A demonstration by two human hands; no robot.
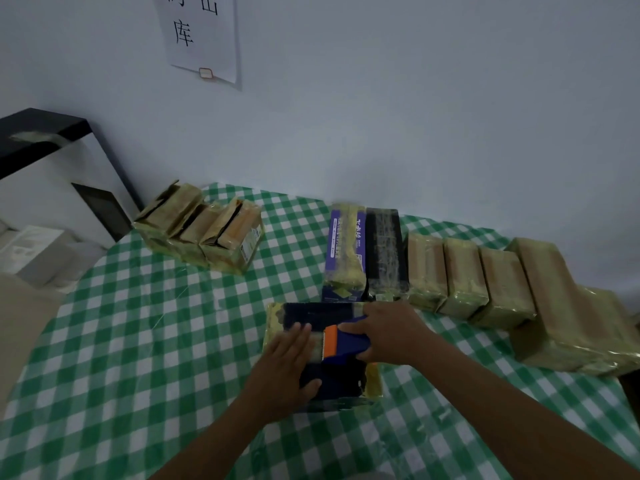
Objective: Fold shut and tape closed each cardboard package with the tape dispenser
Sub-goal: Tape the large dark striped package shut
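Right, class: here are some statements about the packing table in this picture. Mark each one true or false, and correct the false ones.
1. The right hand grips the tape dispenser. True.
2. The left hand lies flat on the dark package. True.
3. The tablecloth is red and white. False: the tablecloth is checked green and white.
4. The dark package is the only package on the table. False: a row of packages stands behind it to the right.
5. A paper sign hangs on the wall. True.
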